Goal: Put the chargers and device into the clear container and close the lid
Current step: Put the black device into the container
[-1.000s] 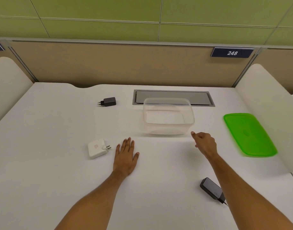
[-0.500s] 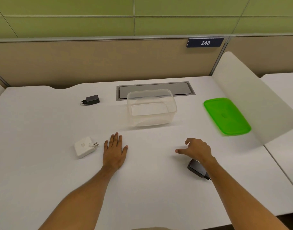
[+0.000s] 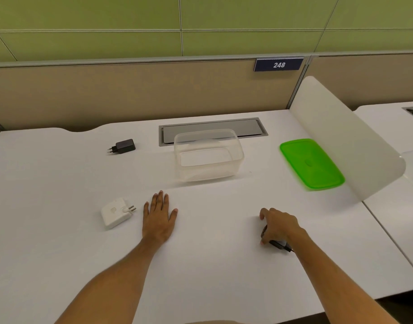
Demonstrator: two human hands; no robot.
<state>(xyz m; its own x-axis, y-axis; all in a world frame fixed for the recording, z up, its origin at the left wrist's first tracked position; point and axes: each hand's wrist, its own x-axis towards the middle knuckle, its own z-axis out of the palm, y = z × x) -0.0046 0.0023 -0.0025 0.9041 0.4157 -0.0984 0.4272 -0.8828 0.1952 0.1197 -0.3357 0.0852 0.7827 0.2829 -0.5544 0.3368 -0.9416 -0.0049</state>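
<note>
A clear container [image 3: 208, 155] stands open and empty at the middle of the white desk [image 3: 60, 230]. Its green lid [image 3: 311, 163] lies flat to the right. A black charger [image 3: 124, 146] rests at the back left. A white charger [image 3: 115, 212] lies near the front left, just left of my left hand [image 3: 159, 218], which is flat on the desk with fingers apart. My right hand [image 3: 279, 226] curls over the dark device [image 3: 280, 244], fingers around its sides; most of the device is hidden under the hand.
A grey cable hatch [image 3: 212, 128] is set into the desk behind the container. A white curved divider [image 3: 348, 141] rises at the right beside the lid. A beige partition with a "248" sign [image 3: 279, 64] closes the back.
My right hand has drawn back from near the container to the dark device and has closed over it. My left hand has stayed flat. The view has shifted to the right.
</note>
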